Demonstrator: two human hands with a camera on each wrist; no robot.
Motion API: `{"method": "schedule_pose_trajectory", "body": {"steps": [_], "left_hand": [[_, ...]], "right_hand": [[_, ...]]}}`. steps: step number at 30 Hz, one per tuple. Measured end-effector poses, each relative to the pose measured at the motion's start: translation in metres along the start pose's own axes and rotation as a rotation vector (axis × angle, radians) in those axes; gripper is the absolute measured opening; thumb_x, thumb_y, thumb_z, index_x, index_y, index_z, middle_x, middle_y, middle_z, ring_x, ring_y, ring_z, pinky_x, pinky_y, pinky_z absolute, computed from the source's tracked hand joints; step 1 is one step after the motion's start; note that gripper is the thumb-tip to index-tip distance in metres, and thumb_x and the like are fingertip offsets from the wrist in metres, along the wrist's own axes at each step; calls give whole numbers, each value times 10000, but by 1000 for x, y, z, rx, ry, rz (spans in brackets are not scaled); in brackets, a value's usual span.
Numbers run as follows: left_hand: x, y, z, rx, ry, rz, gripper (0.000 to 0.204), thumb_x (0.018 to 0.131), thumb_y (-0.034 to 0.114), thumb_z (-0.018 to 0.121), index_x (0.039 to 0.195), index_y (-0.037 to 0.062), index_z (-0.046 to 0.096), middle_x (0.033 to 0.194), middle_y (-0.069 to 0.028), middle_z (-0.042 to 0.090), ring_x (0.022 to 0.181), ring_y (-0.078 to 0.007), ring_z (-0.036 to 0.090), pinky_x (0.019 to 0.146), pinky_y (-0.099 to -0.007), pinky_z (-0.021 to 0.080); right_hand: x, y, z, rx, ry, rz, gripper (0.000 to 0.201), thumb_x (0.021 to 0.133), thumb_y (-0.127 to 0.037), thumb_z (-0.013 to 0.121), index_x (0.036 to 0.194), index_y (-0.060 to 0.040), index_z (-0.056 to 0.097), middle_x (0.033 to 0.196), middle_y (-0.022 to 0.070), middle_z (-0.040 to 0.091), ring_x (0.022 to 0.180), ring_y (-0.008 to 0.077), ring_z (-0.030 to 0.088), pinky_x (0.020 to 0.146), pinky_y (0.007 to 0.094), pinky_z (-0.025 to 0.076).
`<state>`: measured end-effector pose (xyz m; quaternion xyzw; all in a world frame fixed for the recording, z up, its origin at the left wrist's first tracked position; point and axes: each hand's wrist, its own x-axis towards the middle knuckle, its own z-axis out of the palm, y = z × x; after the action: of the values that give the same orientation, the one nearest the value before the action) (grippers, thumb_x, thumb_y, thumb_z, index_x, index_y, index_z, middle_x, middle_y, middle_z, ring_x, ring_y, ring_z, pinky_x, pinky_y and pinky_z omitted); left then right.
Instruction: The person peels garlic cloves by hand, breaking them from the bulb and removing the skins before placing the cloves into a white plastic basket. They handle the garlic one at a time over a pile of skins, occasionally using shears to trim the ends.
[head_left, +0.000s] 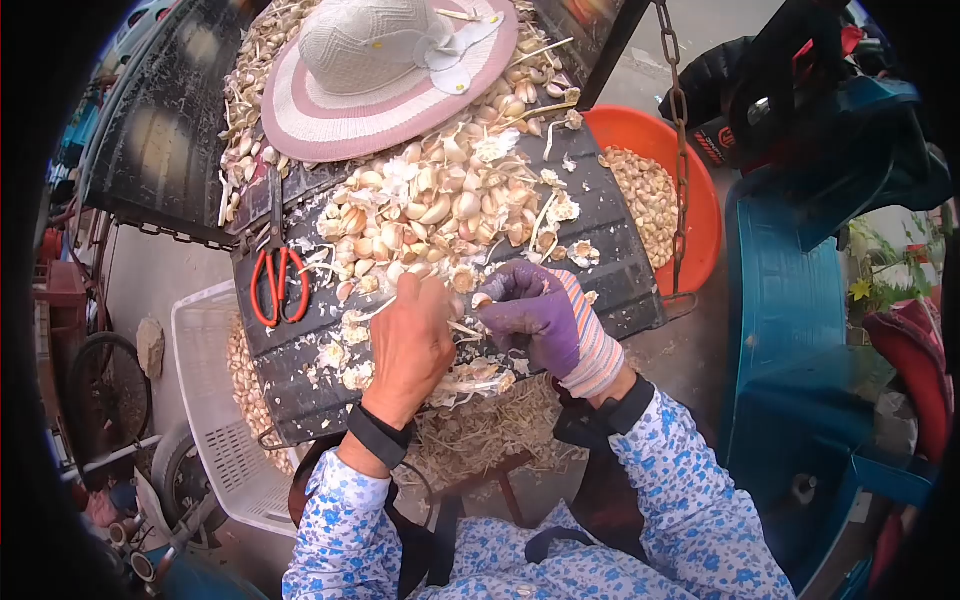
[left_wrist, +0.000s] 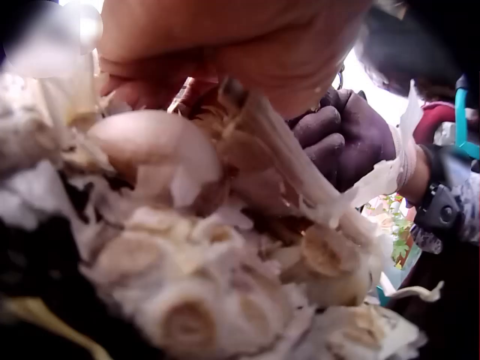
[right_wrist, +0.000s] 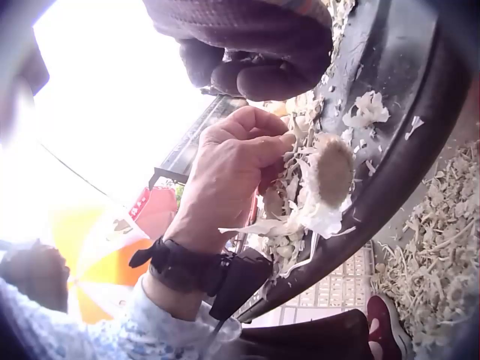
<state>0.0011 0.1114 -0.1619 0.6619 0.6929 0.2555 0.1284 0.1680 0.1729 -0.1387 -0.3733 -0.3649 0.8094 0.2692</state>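
Observation:
Bare, with fingers curled, my left hand (head_left: 412, 335) is at the near edge of a heap of garlic cloves (head_left: 430, 205). In the right wrist view its thumb and forefinger pinch at a piece of garlic, mostly hidden by the fingers. My right hand (head_left: 535, 320), in a purple-palmed glove with a striped cuff, pinches a small garlic clove (head_left: 481, 300) between thumb and fingertips. Cut root ends and papery skins (head_left: 470, 380) lie just below both hands. Close under the left hand are a pale clove (left_wrist: 154, 146) and a dry stalk (left_wrist: 277, 142).
The black ridged board (head_left: 625, 240) bears the garlic. Red-handled scissors (head_left: 268, 290) lie at its left, and a pink-and-white hat (head_left: 370, 70) sits at the back. An orange basin (head_left: 705, 200) of cloves stands right, below a hanging chain (head_left: 680, 120); a white crate (head_left: 205, 345) stands left.

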Motion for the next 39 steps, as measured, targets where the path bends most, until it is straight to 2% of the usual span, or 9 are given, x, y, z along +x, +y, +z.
{"method": "schedule_pose_trajectory", "body": {"steps": [6, 8, 11, 16, 24, 28, 31, 35, 39], "left_hand": [[4, 2, 3, 17, -7, 38, 101, 737, -18, 534, 802, 54, 507, 815, -172, 468, 599, -392, 532, 524, -474, 396], [3, 0, 2, -74, 36, 0, 84, 752, 7, 562, 808, 47, 514, 805, -182, 466, 578, -398, 508, 534, -449, 407], [8, 3, -19, -1010, -115, -624, 148, 831, 41, 584, 977, 34, 559, 819, -58, 560, 594, -180, 540, 515, -285, 411], [-7, 2, -26, -1777, -14, -657, 210, 955, 170, 495, 1097, 20, 534, 780, -95, 588, 579, -164, 513, 492, -241, 380], [-14, 0, -32, -1843, -104, -717, 570, 988, 509, 327, 1145, -15, 487, 985, -126, 590, 772, -183, 598, 553, -287, 463], [-13, 8, -36, -1852, -45, -818, 614, 976, 544, 318, 1159, -17, 488, 978, -102, 594, 847, -190, 607, 638, -295, 501], [-9, 23, -48, -1899, 36, -978, 628, 975, 549, 312, 1158, -20, 504, 966, -92, 596, 842, -193, 606, 658, -303, 507], [-22, 2, -35, -1968, -35, -842, 500, 1005, 419, 363, 1201, -21, 498, 1003, -98, 605, 859, -195, 606, 667, -326, 516], [-28, -7, -37, -1955, -95, -763, 414, 1011, 318, 390, 1228, -22, 484, 1067, -136, 611, 848, -204, 611, 656, -332, 515]], "right_hand": [[10, -43, -61, 541, 121, -434, 124, 842, -30, 614, 957, -14, 567, 769, 38, 564, 622, 144, 556, 572, 272, 467], [3, -48, -61, 366, 251, -459, 118, 839, -31, 616, 945, -9, 571, 750, 37, 564, 601, 122, 542, 564, 250, 453], [-2, -43, -36, 108, 246, -331, 86, 817, -23, 596, 901, -41, 588, 805, 43, 553, 610, 138, 466, 580, 298, 399], [-17, -33, 10, -129, 125, -312, 214, 727, 25, 641, 937, -4, 610, 826, 32, 607, 712, 81, 577, 632, 217, 465], [-13, -24, 43, -521, 57, -387, 178, 756, -69, 667, 926, -19, 657, 751, 46, 602, 655, 68, 547, 570, 231, 435], [-5, -20, 53, -724, -13, -586, 219, 760, -81, 649, 974, -37, 662, 821, 118, 623, 687, 226, 630, 591, 303, 468], [0, -8, 63, -1111, -114, -728, 285, 752, -39, 677, 1032, -13, 628, 921, 81, 622, 773, 154, 617, 658, 306, 489], [8, -9, 65, -874, -28, -694, 320, 737, -93, 674, 1047, -33, 623, 936, 157, 612, 782, 345, 616, 653, 406, 493], [15, -11, 51, -1207, -51, -840, 299, 711, -78, 660, 1006, -44, 630, 919, 157, 615, 843, 357, 595, 729, 428, 477]]}}
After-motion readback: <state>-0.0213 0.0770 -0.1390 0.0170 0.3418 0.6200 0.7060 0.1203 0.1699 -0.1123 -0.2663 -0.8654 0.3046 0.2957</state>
